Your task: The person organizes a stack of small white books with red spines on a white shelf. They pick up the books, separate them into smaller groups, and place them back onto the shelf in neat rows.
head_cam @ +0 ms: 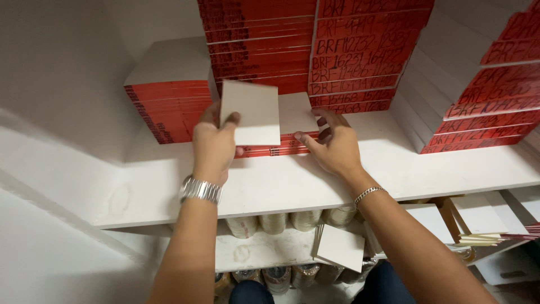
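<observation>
My left hand point(214, 142) holds a thin white booklet point(251, 112) upright by its lower left edge, thumb over the front. It hovers above a low pile of red-edged booklets with white covers point(289, 147) lying on a white shelf point(281, 180). My right hand point(333, 147) rests on the right end of that low pile, fingertips touching its red edge and white top. A metal watch is on my left wrist and a chain bracelet on my right.
Tall stacks of red-spined booklets stand behind point(315, 45), at the left point(169, 107) and at the right point(484, 101). Below the shelf lie rolls of tape point(281, 222), a loose white booklet point(340, 247) and more booklets point(489, 231).
</observation>
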